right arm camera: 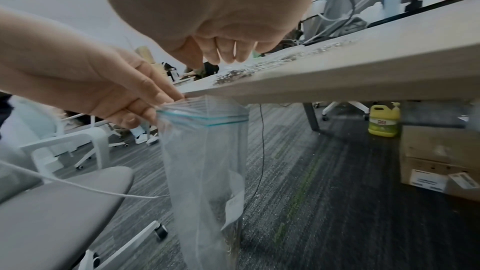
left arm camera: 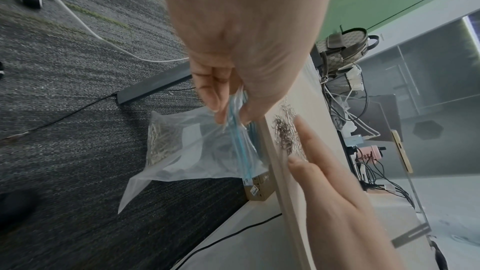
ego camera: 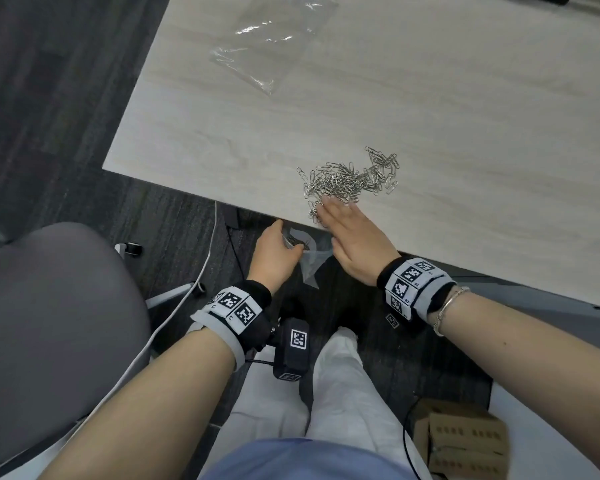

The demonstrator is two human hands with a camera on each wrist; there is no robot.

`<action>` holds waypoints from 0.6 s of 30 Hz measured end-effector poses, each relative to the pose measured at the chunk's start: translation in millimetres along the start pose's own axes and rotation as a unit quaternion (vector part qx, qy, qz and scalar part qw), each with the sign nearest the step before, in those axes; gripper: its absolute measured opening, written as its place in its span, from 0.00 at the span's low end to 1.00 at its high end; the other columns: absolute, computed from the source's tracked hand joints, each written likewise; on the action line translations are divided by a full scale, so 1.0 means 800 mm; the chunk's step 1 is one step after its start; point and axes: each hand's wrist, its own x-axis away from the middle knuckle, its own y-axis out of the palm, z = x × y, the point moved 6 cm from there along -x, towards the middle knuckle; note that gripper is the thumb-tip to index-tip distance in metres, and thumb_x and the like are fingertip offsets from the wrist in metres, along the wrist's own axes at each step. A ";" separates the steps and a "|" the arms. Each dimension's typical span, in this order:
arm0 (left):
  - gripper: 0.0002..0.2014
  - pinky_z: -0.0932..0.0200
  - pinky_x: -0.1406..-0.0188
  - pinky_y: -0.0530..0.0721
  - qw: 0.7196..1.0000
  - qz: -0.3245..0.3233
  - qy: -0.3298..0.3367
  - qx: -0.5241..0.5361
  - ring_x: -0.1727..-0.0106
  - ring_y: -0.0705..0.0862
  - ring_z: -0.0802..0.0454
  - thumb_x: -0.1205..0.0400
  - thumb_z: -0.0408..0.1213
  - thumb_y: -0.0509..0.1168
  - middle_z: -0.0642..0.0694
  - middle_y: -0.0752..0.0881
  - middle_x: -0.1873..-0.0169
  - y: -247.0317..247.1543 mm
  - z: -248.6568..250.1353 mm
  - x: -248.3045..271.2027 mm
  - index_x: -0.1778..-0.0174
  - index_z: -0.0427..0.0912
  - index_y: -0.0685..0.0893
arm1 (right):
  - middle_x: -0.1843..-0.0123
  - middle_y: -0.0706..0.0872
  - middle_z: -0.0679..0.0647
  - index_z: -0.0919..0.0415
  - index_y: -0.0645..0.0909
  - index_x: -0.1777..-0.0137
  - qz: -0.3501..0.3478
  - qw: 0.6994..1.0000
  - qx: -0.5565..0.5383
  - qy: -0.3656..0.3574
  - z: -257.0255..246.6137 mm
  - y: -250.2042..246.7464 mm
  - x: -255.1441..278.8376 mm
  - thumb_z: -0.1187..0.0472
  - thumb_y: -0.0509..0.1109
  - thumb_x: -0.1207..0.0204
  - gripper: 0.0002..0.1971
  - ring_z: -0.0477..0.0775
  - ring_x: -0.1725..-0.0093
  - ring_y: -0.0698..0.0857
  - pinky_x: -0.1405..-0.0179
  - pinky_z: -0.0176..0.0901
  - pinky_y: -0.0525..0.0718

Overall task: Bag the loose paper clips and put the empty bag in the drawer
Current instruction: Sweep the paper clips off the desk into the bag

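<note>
Paper clips, small silver wire ones point(ego camera: 352, 178), lie in a loose heap on the pale wood-grain tabletop point(ego camera: 430, 98), right at its near edge, touching & just beyond the R fingertips point(ego camera: 329, 202). Right hand point(ego camera: 352, 244) flat, fingers straight and together, palm down on the top w/ fingertips in the near part of the heap; grasps nothing. Left hand point(ego camera: 276, 252) below the edge, thumb & fingers pinching the mouth of a clear zip-top plastic bag w/ blue-green seal strip point(right arm camera: 205, 151). Bag hangs from the L fingers point(right arm camera: 153, 98), mouth up against the table edge, long axis roughly vertical, bottom toward the floor. Inside: a batch of clips low in the bag, plus a white paper slip point(right arm camera: 235, 198). Second clear plastic bag point(ego camera: 271, 46) lies flat on the tabletop well beyond both hands, contents can't tell. Dark grey striped carpet point(ego camera: 66, 98) under the table; grey seat of an office chair point(ego camera: 56, 306) on the L-hand side; white cable point(ego camera: 174, 317) runs across the floor. Brown cardboard box point(right arm camera: 439, 159) & yellow jug point(right arm camera: 383, 120) under the desk, R wrist view.
</note>
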 end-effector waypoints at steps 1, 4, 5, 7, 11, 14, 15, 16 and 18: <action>0.18 0.58 0.43 0.78 1.000 -0.004 0.003 -0.006 0.42 0.81 0.51 0.24 0.31 0.67 0.47 0.83 0.43 0.003 0.001 0.000 0.38 0.37 0.77 | 0.16 0.53 0.60 0.64 0.52 0.18 0.003 1.000 0.004 0.018 0.004 -0.001 0.000 0.59 0.49 0.21 0.30 0.56 0.17 0.50 0.19 0.46 0.40; 0.17 0.49 0.40 0.81 1.000 -0.009 -0.003 -0.026 0.41 0.82 0.45 0.24 0.33 0.68 0.41 0.84 0.43 0.011 0.003 0.001 0.39 0.36 0.77 | 0.16 0.50 0.60 0.63 0.48 0.18 -0.006 0.999 0.021 0.042 0.006 0.005 -0.002 0.59 0.51 0.19 0.30 0.56 0.16 0.47 0.19 0.46 0.38; 0.17 0.49 0.41 0.81 1.000 -0.007 -0.003 -0.029 0.42 0.82 0.44 0.24 0.33 0.68 0.40 0.84 0.44 0.012 0.003 0.000 0.40 0.36 0.77 | 0.15 0.49 0.59 0.63 0.48 0.18 -0.012 0.999 0.027 0.043 0.004 0.008 -0.003 0.59 0.52 0.18 0.30 0.56 0.16 0.47 0.19 0.47 0.38; 0.16 0.51 0.45 0.81 1.000 -0.004 0.000 -0.029 0.45 0.83 0.44 0.24 0.33 0.68 0.40 0.84 0.46 0.013 0.004 0.001 0.41 0.37 0.77 | 0.15 0.49 0.59 0.63 0.48 0.18 -0.022 0.998 0.036 0.039 -0.002 0.013 -0.003 0.60 0.53 0.18 0.30 0.56 0.16 0.47 0.19 0.48 0.39; 0.16 0.49 0.46 0.82 1.000 0.002 -0.004 -0.026 0.48 0.84 0.43 0.24 0.32 0.68 0.39 0.85 0.50 0.013 0.006 0.002 0.41 0.36 0.77 | 0.16 0.51 0.59 0.63 0.50 0.18 -0.033 0.999 0.025 0.002 -0.013 0.024 0.009 0.60 0.51 0.19 0.30 0.56 0.16 0.49 0.18 0.50 0.42; 0.14 0.49 0.47 0.83 1.000 0.005 0.000 -0.023 0.50 0.84 0.44 0.24 0.34 0.67 0.41 0.86 0.51 0.012 0.005 0.002 0.43 0.37 0.79 | 0.16 0.55 0.59 0.63 0.53 0.18 -0.047 0.998 -0.005 -0.039 -0.023 0.033 0.024 0.57 0.45 0.23 0.31 0.56 0.17 0.53 0.19 0.49 0.44; 0.12 0.49 0.48 0.83 1.000 0.007 0.002 -0.021 0.51 0.85 0.44 0.23 0.35 0.66 0.41 0.86 0.52 0.012 0.005 0.003 0.45 0.38 0.79 | 0.17 0.56 0.59 0.63 0.54 0.19 -0.051 0.997 -0.016 -0.050 -0.025 0.035 0.027 0.56 0.44 0.23 0.31 0.56 0.17 0.54 0.19 0.49 0.44; 0.11 0.51 0.50 0.83 1.000 0.007 0.002 -0.019 0.51 0.85 0.44 0.23 0.36 0.66 0.40 0.87 0.53 0.012 0.005 0.003 0.46 0.38 0.80 | 0.17 0.57 0.59 0.63 0.55 0.19 -0.053 0.997 -0.024 -0.057 -0.027 0.035 0.030 0.56 0.44 0.23 0.31 0.56 0.17 0.54 0.19 0.49 0.44; 0.12 0.55 0.52 0.80 1.000 0.005 0.001 -0.025 0.51 0.84 0.45 0.23 0.34 0.67 0.40 0.86 0.53 0.012 0.006 0.004 0.44 0.38 0.79 | 0.17 0.57 0.60 0.64 0.56 0.19 -0.040 0.997 -0.037 -0.056 -0.025 0.029 0.031 0.57 0.45 0.23 0.31 0.56 0.17 0.53 0.19 0.48 0.43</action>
